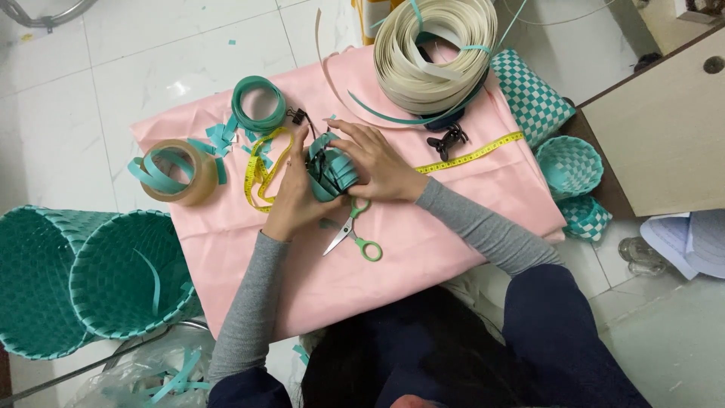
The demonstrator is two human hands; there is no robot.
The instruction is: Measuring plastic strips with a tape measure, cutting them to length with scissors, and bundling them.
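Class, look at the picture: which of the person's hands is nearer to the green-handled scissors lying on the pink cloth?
Right. The right hand lies just above the green-handled scissors, almost touching their upper handle; the left hand sits slightly further to their left. Both grip a bundle of teal strips.

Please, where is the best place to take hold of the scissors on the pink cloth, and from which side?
Probably at the green loop handle nearest the person. The scissors lie flat on the cloth, blades half open and pointing left; the other loop sits close under the right hand. Come from above on the person's side, where the cloth around that loop is bare.
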